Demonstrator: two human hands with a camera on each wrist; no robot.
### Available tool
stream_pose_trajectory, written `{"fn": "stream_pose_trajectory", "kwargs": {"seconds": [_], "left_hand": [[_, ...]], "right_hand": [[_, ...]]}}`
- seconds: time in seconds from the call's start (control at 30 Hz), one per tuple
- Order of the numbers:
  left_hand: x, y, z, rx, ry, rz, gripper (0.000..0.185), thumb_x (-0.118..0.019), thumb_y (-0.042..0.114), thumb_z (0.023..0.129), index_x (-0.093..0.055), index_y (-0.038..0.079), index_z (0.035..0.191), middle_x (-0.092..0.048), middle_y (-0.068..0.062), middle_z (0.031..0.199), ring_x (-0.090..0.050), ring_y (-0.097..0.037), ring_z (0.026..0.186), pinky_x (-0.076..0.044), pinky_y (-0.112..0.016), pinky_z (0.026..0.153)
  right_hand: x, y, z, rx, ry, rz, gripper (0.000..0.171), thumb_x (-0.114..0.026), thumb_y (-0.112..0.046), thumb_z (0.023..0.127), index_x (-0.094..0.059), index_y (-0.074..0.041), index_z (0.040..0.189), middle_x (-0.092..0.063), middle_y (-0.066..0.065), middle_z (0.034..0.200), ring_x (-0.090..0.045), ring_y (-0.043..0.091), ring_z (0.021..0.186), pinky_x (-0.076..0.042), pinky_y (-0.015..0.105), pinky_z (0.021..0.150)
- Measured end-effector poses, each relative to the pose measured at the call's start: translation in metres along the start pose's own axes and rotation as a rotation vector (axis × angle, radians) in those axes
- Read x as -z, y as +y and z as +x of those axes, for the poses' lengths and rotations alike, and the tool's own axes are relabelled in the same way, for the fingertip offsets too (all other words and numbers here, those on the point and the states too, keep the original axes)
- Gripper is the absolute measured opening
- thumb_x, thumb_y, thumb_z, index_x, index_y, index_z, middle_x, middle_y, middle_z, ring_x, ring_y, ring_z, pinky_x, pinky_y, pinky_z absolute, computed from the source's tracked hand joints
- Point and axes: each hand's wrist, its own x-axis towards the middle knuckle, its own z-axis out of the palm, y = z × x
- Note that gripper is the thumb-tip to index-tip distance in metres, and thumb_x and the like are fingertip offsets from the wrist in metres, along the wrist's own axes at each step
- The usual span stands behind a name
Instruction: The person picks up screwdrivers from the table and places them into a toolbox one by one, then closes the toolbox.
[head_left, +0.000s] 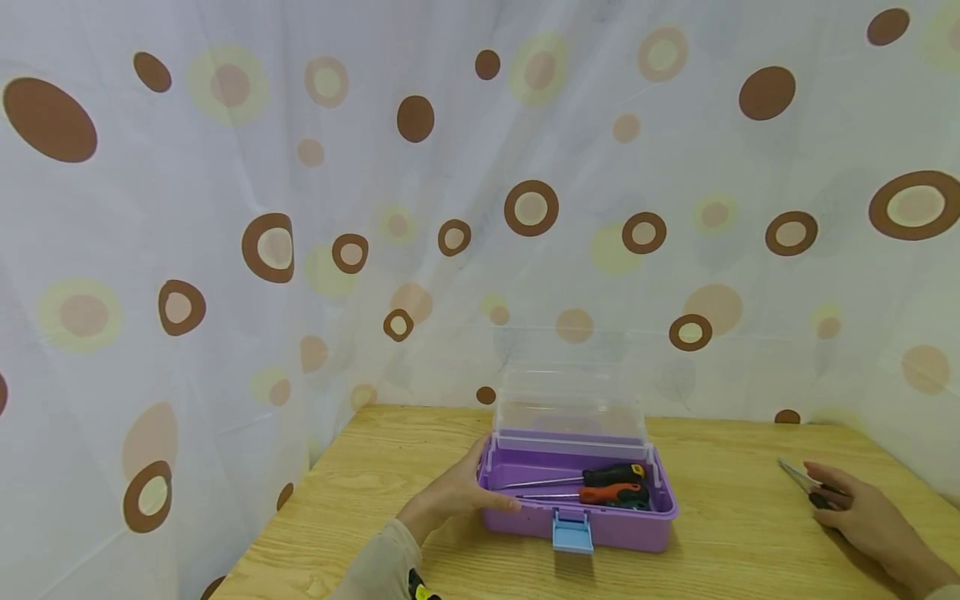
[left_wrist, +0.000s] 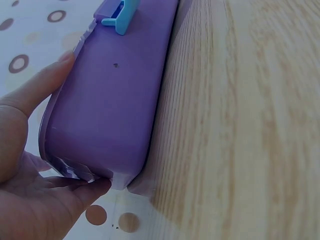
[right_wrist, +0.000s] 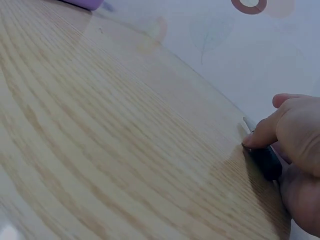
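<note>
One purple toolbox [head_left: 577, 512] sat mid-table [head_left: 735, 550], its clear lid [head_left: 570, 408] up, with two screwdrivers [head_left: 611, 486] inside. The left hand [head_left: 457, 496] held its 9 o'clock end, fingers wrapped around the wall. At 3 o'clock, the right hand [head_left: 862, 517] pinched one dark-handled tool [head_left: 806, 485] lying on the tabletop.

Right hand [right_wrist: 300, 150] low on the wooden counter [right_wrist: 110, 130]. Fingers [right_wrist: 262, 134] curled, tips pressing a dark-handled tool [right_wrist: 265, 161] that lies flat on the wood beneath them. A thin grey tip shows just beyond the fingers. Far from the fingers, a purple box [right_wrist: 82, 4] corner. Spotted curtain [right_wrist: 225, 35] behind the counter edge.
</note>
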Motion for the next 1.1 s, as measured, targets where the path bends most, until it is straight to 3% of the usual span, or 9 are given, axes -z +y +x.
{"fn": "stream_pose_trajectory", "kwargs": {"seconds": [0.37, 0.47, 0.67, 0.77, 0.9, 0.93, 0.97, 1.03, 1.1], "left_hand": [[0.0004, -0.0005, 0.0000, -0.006, -0.002, -0.008, 0.121, -0.092, 0.019, 0.077, -0.011, 0.013, 0.166, -0.042, -0.017, 0.155, -0.042, -0.042, 0.139, -0.026, -0.060, 0.118], [0.0007, -0.0013, 0.0002, -0.001, 0.003, 0.000, 0.121, -0.093, 0.020, 0.077, -0.012, 0.014, 0.166, -0.042, -0.016, 0.155, -0.042, -0.041, 0.139, -0.026, -0.060, 0.118], [0.0009, -0.0007, 0.0003, 0.004, 0.007, 0.000, 0.122, -0.093, 0.019, 0.077, -0.011, 0.014, 0.166, -0.042, -0.016, 0.156, -0.041, -0.041, 0.140, -0.024, -0.060, 0.119], [0.0008, 0.0001, 0.0003, 0.000, 0.003, -0.001, 0.121, -0.093, 0.019, 0.077, -0.011, 0.014, 0.166, -0.041, -0.017, 0.156, -0.041, -0.041, 0.140, -0.024, -0.060, 0.119], [0.0007, 0.0004, 0.0001, -0.003, -0.003, -0.001, 0.120, -0.092, 0.019, 0.077, -0.012, 0.014, 0.166, -0.041, -0.016, 0.156, -0.041, -0.040, 0.140, -0.025, -0.060, 0.118], [0.0007, 0.0004, 0.0001, -0.002, -0.004, 0.000, 0.120, -0.092, 0.019, 0.077, -0.012, 0.014, 0.166, -0.041, -0.016, 0.156, -0.041, -0.040, 0.140, -0.025, -0.060, 0.118], [0.0008, 0.0003, 0.0001, -0.001, -0.003, 0.002, 0.119, -0.092, 0.020, 0.077, -0.012, 0.015, 0.166, -0.042, -0.016, 0.155, -0.041, -0.040, 0.140, -0.025, -0.060, 0.118], [0.0008, -0.0001, 0.0002, 0.001, 0.000, 0.004, 0.120, -0.093, 0.020, 0.077, -0.012, 0.015, 0.166, -0.042, -0.015, 0.156, -0.041, -0.040, 0.140, -0.026, -0.060, 0.118], [0.0009, -0.0005, 0.0004, 0.003, 0.003, 0.003, 0.120, -0.093, 0.020, 0.077, -0.012, 0.016, 0.166, -0.042, -0.015, 0.156, -0.041, -0.039, 0.140, -0.025, -0.059, 0.118]], "right_hand": [[0.0002, 0.0007, -0.0008, -0.019, 0.037, -0.045, 0.074, -0.067, 0.008, 0.091, -0.025, 0.021, 0.150, -0.037, 0.049, 0.141, -0.047, -0.021, 0.089, -0.054, 0.016, 0.073], [0.0001, 0.0017, -0.0011, -0.028, 0.057, -0.025, 0.074, -0.066, 0.009, 0.091, -0.023, 0.020, 0.151, -0.038, 0.049, 0.140, -0.042, -0.024, 0.087, -0.055, 0.017, 0.072], [0.0010, 0.0051, -0.0017, -0.047, 0.086, 0.036, 0.075, -0.063, 0.008, 0.094, -0.018, 0.016, 0.154, -0.035, 0.050, 0.142, -0.051, -0.016, 0.088, -0.058, 0.022, 0.073], [0.0015, 0.0067, -0.0030, -0.043, 0.108, 0.039, 0.075, -0.064, 0.003, 0.097, -0.018, 0.013, 0.157, -0.036, 0.049, 0.142, -0.052, -0.015, 0.089, -0.056, 0.019, 0.072], [0.0015, 0.0071, -0.0050, -0.038, 0.147, 0.021, 0.075, -0.064, -0.009, 0.102, -0.020, 0.008, 0.159, -0.043, 0.045, 0.140, -0.043, -0.022, 0.089, -0.049, 0.011, 0.068], [0.0016, 0.0073, -0.0055, -0.038, 0.152, 0.022, 0.075, -0.064, -0.012, 0.103, -0.020, 0.007, 0.160, -0.050, 0.039, 0.138, -0.043, -0.023, 0.089, -0.048, 0.010, 0.068], [0.0014, 0.0069, -0.0062, -0.039, 0.152, 0.050, 0.074, -0.063, -0.015, 0.104, -0.020, 0.005, 0.161, -0.057, 0.024, 0.139, -0.050, -0.018, 0.097, -0.051, 0.015, 0.080], [0.0016, 0.0072, -0.0071, -0.040, 0.143, 0.101, 0.074, -0.061, -0.021, 0.106, -0.018, 0.001, 0.163, -0.059, -0.009, 0.135, -0.055, 0.006, 0.124, -0.046, 0.011, 0.083], [0.0020, 0.0071, -0.0080, -0.044, 0.130, 0.149, 0.074, -0.058, -0.026, 0.108, -0.017, -0.003, 0.164, -0.046, -0.034, 0.125, -0.034, 0.039, 0.146, -0.043, 0.010, 0.083]]}}
